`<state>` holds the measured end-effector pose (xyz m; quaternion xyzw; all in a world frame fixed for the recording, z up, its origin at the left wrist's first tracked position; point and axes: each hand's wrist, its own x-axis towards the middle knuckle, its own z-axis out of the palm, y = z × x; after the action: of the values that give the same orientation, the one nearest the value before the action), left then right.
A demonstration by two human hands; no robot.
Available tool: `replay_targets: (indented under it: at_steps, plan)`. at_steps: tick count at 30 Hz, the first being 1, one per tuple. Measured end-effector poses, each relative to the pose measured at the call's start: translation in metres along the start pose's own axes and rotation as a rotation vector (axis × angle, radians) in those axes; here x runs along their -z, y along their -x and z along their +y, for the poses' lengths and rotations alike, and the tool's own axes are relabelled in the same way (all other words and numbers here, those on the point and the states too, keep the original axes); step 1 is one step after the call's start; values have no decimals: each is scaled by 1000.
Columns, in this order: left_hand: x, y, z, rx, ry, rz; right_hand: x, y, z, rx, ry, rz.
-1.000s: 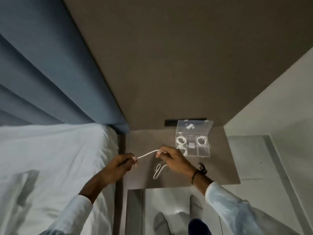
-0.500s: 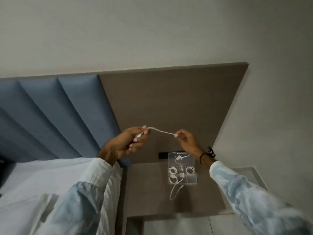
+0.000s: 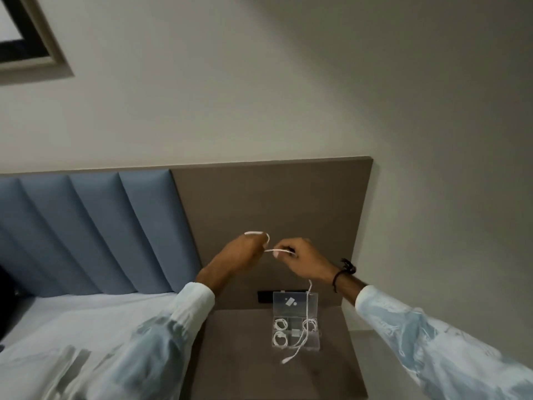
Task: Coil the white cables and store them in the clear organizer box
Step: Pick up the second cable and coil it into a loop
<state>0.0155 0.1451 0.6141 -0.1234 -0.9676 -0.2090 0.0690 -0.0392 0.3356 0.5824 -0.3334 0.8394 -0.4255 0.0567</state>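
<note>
A thin white cable [image 3: 279, 250] is held up in front of the brown headboard panel by both hands. My left hand [image 3: 245, 249] is shut on one end, with a loop curling over its fingers. My right hand [image 3: 300, 259] pinches the cable a short way along. The rest hangs down from the right hand, and its free end lies on the nightstand in front of the clear organizer box [image 3: 295, 324]. The box stands open with its lid up. Three coiled white cables [image 3: 280, 339] sit in its compartments.
The box rests on a brown nightstand [image 3: 239, 356] against the headboard panel [image 3: 271, 203]. A bed with white sheets [image 3: 72, 327] and blue padded headboard lies to the left. A dark socket strip [image 3: 264, 296] is behind the box. A picture frame [image 3: 31, 47] hangs upper left.
The hands have risen from just above the nightstand to in front of the headboard and come closer together. A loop has formed over the left fingers. The camera has tilted up.
</note>
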Motion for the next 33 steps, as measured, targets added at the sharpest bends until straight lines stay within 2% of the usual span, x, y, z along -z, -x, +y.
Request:
replay_targets:
  at_steps: [1, 3, 6, 8, 10, 12, 13, 14, 16, 17, 18, 19, 20, 22, 24, 26, 27, 29, 31, 33]
  plan:
    - [-3, 4, 1, -23, -40, -80, 11, 1, 0, 16, 18, 15]
    - [-7, 15, 8, 29, 190, -188, 30, 4, 0, 59, 28, 22]
    - [4, 25, 20, 203, 988, -303, 44, 4, 1, 73, -99, 105]
    - [21, 25, 23, 166, 1535, -365, 46, 2, -2, 63, -201, 210]
    - [34, 17, 27, 93, 1842, -328, 38, 4, -8, 43, -217, 226]
    - [38, 3, 39, 95, 1936, -180, 23, 7, -17, 33, -147, 135]
    - [36, -4, 46, 130, 1878, -43, 15, 8, -21, 28, -120, 67]
    - [34, -10, 49, 166, 1688, 148, 8, 9, -25, 24, -105, -4]
    - [27, -18, 43, 87, 959, 481, 0, 9, -30, 62, -51, -98]
    - [25, -18, 36, 0, 561, 528, 1, 8, -32, 77, -13, -114]
    - [24, -16, 27, -57, 236, 484, 4, 8, -33, 80, 4, -111]
    - [25, -13, 20, -70, 24, 375, 9, 7, -31, 80, 9, -90]
    - [25, -9, 11, -65, -91, 246, 15, 5, -30, 88, 21, -53]
    - [20, -3, -7, -21, -104, 18, 30, -2, -24, 91, 46, 36]
    - [16, 5, -14, 111, 191, -152, 41, -10, -16, 81, 41, 127]
    - [17, 13, -15, 246, 795, -318, 48, -18, -10, 70, 38, 211]
    - [22, 16, -16, 255, 1096, -397, 46, -20, -7, 66, 43, 247]
    - [33, 16, -17, 167, 1542, -461, 36, -23, -1, 49, 41, 283]
    - [43, 7, -14, 74, 1788, -377, 15, -24, 2, 23, 23, 238]
    - [45, -5, -11, 100, 1820, -84, -8, -23, 0, 30, 42, 145]
